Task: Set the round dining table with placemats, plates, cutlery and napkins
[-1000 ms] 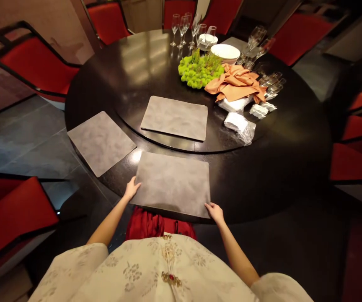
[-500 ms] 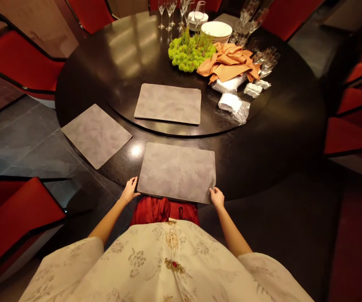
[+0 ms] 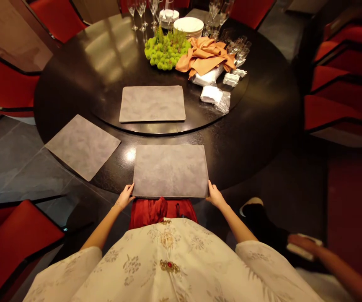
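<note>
A grey placemat (image 3: 170,170) lies square at the near edge of the round black table (image 3: 256,134). My left hand (image 3: 125,196) touches its near left corner and my right hand (image 3: 214,195) touches its near right corner, fingers on the mat's edge. A second grey placemat (image 3: 83,145) lies to the left, overhanging the table edge. A third placemat (image 3: 152,103) rests on the turntable (image 3: 112,109) in the table's middle.
On the turntable's far side are green flowers (image 3: 164,53), orange napkins (image 3: 204,56), stacked white plates (image 3: 188,26), wine glasses (image 3: 138,10) and wrapped white packets (image 3: 214,95). Red chairs (image 3: 341,100) ring the table. Another person's arm (image 3: 332,262) shows at lower right.
The near placemat has been turned and squared to the table edge. My hands slid to its two near corners. Another person's arm and foot came into view at lower right.
</note>
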Available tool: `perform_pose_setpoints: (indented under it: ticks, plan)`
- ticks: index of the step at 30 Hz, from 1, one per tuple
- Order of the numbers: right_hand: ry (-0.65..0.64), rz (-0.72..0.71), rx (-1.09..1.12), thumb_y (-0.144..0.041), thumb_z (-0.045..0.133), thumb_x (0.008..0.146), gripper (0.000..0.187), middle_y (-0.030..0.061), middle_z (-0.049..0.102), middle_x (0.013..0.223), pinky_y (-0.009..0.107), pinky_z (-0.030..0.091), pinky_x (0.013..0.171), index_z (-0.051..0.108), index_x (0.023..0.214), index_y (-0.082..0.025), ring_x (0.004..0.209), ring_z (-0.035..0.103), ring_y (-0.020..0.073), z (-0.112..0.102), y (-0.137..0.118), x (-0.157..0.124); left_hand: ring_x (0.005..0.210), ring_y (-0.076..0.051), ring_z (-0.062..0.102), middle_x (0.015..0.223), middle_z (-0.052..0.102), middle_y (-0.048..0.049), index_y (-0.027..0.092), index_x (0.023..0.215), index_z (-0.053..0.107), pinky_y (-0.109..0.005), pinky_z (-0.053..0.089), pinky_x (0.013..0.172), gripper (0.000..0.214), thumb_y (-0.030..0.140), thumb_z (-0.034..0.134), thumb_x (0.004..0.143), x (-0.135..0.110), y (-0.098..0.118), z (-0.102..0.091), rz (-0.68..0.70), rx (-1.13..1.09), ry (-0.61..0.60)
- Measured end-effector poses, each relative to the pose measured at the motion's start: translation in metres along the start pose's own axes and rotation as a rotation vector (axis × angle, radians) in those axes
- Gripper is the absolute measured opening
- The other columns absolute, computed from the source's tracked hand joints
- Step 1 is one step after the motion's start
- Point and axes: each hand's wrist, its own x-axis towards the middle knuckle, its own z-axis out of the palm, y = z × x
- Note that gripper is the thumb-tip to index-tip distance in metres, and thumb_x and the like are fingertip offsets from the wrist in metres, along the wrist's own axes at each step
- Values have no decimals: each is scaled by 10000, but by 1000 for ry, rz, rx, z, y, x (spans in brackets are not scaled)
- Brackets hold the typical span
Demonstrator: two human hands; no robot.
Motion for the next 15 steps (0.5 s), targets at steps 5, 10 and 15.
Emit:
perform_pose_setpoints:
  ticks: [5, 10, 15]
  plan:
    - [-46, -150, 9, -115, 565, 650, 922, 151, 437, 1153, 326, 406, 863, 79, 1433, -142, 1048, 507, 245, -3, -11, 4, 788, -124, 561, 1061, 453, -36, 248, 1298, 381, -311, 512, 802, 682, 147, 621, 668, 1, -1, -1, -12, -82, 26]
    - [-77, -31, -32, -170, 684, 564, 1043, 125, 426, 1174, 321, 393, 879, 107, 1433, -184, 1106, 465, 253, -12, 1, -5, 693, -132, 555, 956, 499, -52, 144, 1239, 413, -321, 521, 720, 683, 304, 680, 632, 10, 5, 11, -231, -169, 162]
    - [-29, -71, -35, -252, 726, 561, 941, 142, 477, 1149, 310, 407, 848, 284, 1386, -152, 1042, 503, 255, -58, 2, 31, 699, -184, 588, 759, 570, -32, 163, 827, 546, -305, 481, 690, 250, 356, 613, 683, 22, 17, 15, -454, -59, 212]
